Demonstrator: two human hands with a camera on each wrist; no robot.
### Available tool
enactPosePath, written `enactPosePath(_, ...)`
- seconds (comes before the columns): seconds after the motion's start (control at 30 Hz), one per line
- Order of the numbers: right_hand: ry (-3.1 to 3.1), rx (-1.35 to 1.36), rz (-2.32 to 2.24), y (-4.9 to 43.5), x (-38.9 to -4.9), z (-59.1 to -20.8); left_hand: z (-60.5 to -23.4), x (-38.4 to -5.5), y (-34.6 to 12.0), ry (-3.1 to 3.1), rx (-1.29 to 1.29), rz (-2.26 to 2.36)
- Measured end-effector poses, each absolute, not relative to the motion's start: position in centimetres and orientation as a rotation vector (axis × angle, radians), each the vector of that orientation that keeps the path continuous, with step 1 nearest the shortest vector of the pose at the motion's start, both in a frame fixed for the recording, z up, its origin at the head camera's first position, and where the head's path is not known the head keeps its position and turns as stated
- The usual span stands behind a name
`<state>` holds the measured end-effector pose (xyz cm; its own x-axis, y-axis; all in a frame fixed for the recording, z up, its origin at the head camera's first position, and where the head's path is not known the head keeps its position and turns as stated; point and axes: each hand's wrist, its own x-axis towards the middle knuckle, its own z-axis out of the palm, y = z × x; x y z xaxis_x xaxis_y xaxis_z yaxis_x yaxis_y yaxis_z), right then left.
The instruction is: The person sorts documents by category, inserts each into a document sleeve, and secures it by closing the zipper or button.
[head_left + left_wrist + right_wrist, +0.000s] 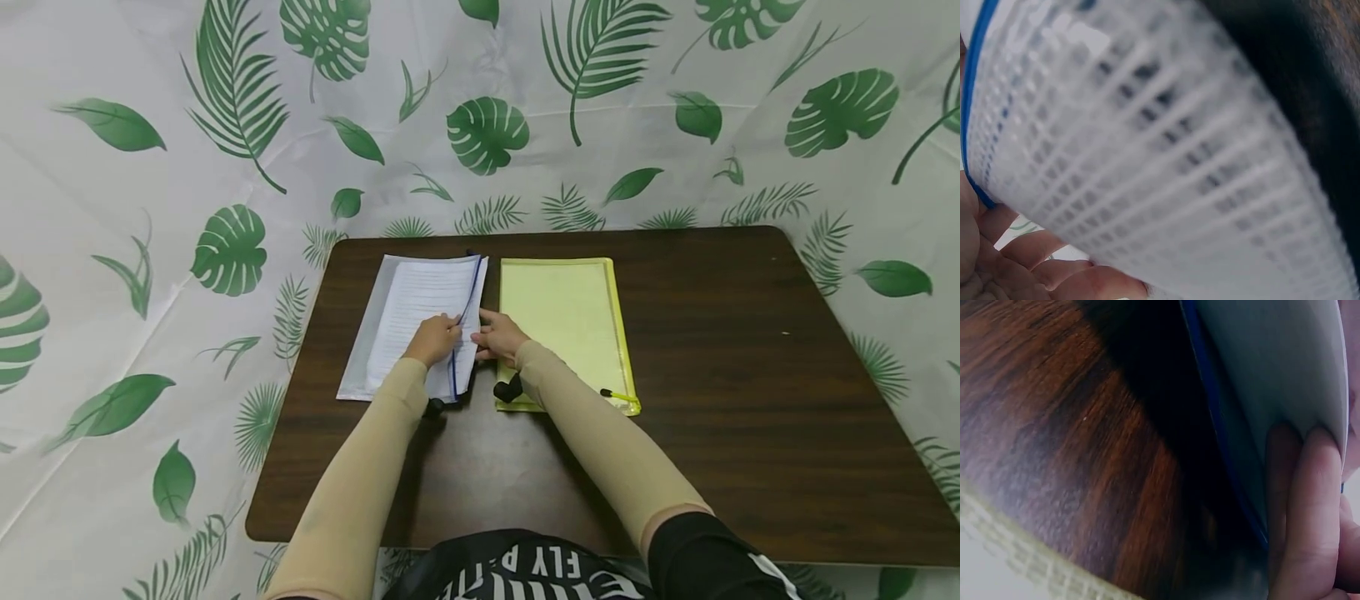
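Note:
A whitish mesh zip pouch (358,350) with a blue zip edge lies at the left of the table, with white lined paper (416,292) showing in it. My left hand (433,339) pinches the pouch beside the blue edge, which bends at the fingertips. The left wrist view shows its mesh (1166,150) arching over curled fingers (1041,250). From the right side, my right hand (501,335) reaches to the pouch's edge. Two straight fingers (1313,500) press against a pale sheet-like surface beside the blue edge (1207,394). Its thumb is hidden in the right wrist view.
A yellow zip pouch (558,308) lies flat just right of the pouch, partly under my right forearm. Its yellow and black zip pull (618,395) is at the near right corner. The dark wooden table (750,375) stands against a leaf-patterned cloth (420,158).

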<state>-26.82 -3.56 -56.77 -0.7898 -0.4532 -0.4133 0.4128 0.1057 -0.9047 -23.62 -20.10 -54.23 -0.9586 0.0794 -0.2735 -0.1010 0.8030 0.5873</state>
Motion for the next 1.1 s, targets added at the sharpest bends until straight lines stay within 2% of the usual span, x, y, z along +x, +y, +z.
enactPosePath(0.6,1.766,-0.068,-1.717,-5.4,-27.4,-57.4,-54.2,-23.5,-19.6,2.727,-0.025,0.927)
enactPosePath(0.73,1.851,-0.14,-1.532,-5.4,-29.8,-56.0,-54.1,-23.6,-19.9,2.745,-0.066,0.899)
enactPosePath(0.93,2.31,-0.242,-1.19,-4.3,-35.3,-53.3,-54.6,-23.0,-19.1,2.792,-0.016,0.685)
enactPosePath(1.1,2.718,-0.186,-0.808,-4.1,-39.1,-52.7,-55.9,-22.1,-17.5,2.906,0.104,0.494)
